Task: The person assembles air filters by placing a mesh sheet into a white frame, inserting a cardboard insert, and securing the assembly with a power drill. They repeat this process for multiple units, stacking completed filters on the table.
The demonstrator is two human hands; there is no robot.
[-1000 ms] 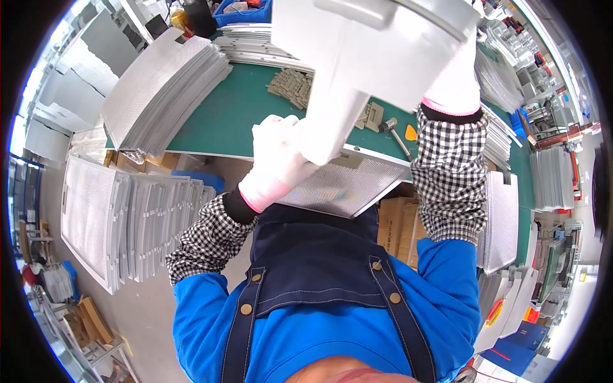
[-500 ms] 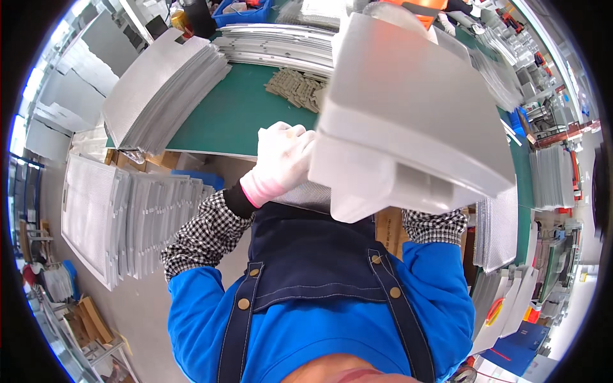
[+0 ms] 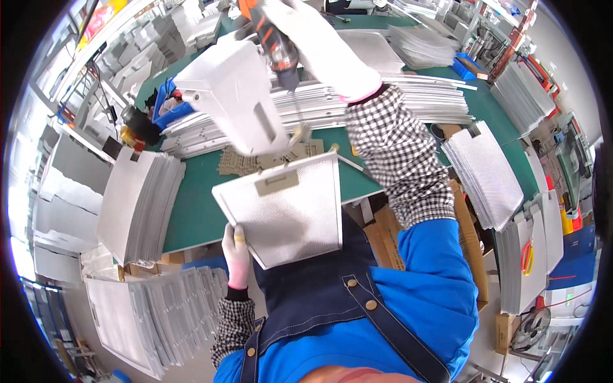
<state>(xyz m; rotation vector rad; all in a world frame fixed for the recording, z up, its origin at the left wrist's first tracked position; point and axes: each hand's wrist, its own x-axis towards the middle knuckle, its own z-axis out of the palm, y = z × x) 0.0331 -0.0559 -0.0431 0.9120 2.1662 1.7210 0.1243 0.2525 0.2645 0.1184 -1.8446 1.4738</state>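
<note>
My left hand [image 3: 236,252], in a white glove with a pink cuff, grips the left edge of a framed metal mesh filter panel [image 3: 294,214]. The panel is tilted in front of my apron, with a beige plastic piece [image 3: 278,183] at its upper edge. Above the far side, my gloved right hand [image 3: 319,48] is closed around an orange and black power screwdriver [image 3: 276,48]. Its tip points down near the panel's top edge; whether they touch is unclear. A blurred pale grey plastic housing [image 3: 223,89] hangs close in front, hiding part of the bench.
Beige plastic pieces [image 3: 237,163] lie piled on the green bench [image 3: 191,214]. Long white metal strips [image 3: 415,102] are stacked behind. Mesh panel stacks stand at left [image 3: 137,204], lower left [image 3: 153,319] and right [image 3: 485,172]. A blue bin [image 3: 169,112] sits at the back left.
The view has shifted and the grey housing appears smaller, farther left. The mesh panel now shows, with my left hand lower on its edge. My right hand, hidden before, is visible with the screwdriver.
</note>
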